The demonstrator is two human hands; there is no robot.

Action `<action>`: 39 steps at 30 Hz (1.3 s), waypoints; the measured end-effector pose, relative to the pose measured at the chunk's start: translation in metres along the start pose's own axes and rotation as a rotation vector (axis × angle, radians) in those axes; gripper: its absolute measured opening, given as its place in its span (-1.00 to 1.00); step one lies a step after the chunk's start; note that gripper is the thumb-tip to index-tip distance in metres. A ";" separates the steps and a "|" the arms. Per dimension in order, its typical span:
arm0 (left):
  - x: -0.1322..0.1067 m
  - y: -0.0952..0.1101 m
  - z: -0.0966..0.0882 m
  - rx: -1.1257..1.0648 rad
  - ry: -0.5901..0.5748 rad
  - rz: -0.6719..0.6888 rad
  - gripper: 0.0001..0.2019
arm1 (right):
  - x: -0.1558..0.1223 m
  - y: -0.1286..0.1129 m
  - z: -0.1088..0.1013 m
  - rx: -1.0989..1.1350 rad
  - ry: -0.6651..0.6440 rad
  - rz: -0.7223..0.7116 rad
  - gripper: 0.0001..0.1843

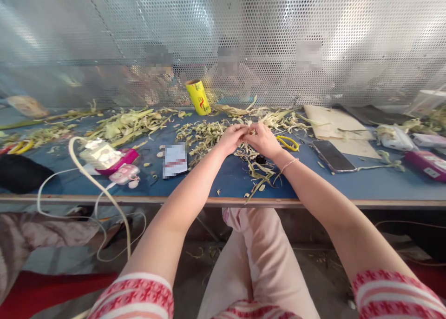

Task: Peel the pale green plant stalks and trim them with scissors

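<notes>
Bare left hand [231, 139], bare right hand [264, 140] hide what's between fingertips; soft black bundle [24, 174] cut by left edge

Rough, papery plant scraps [205, 135], smooth matt tabletop [331, 183], shiny perforated metal panel [111, 44], glossy phone screen [333, 156]

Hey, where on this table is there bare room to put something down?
Best patch: the blue tabletop along the front edge, between the smartphone and the magenta device. A smaller patch lies between the left forearm and the plant scraps. Crowded: around both hands, and far left, where the white cable curls.
</notes>
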State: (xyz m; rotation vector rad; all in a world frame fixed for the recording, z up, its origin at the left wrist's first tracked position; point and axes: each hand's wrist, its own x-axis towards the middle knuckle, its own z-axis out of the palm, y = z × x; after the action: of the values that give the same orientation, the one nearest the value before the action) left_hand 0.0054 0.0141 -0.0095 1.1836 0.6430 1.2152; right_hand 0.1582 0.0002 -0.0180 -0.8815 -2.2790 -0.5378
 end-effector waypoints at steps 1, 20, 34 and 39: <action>0.000 -0.001 -0.001 0.014 -0.001 0.006 -0.93 | 0.000 -0.001 -0.002 -0.003 0.010 0.019 -0.72; -0.004 0.001 -0.001 0.710 -0.106 0.274 -0.80 | 0.002 0.012 -0.001 0.612 0.172 0.665 -0.66; 0.005 -0.002 -0.015 0.641 0.018 0.178 -0.72 | 0.001 0.009 -0.009 0.604 -0.095 0.624 -0.76; 0.006 -0.003 -0.015 0.669 0.068 0.156 -0.75 | 0.002 0.007 -0.007 0.663 -0.055 0.621 -0.78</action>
State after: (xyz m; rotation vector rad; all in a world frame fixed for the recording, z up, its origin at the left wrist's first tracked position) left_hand -0.0051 0.0249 -0.0162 1.7753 1.0741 1.2094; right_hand 0.1650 0.0020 -0.0101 -1.1599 -1.8735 0.4918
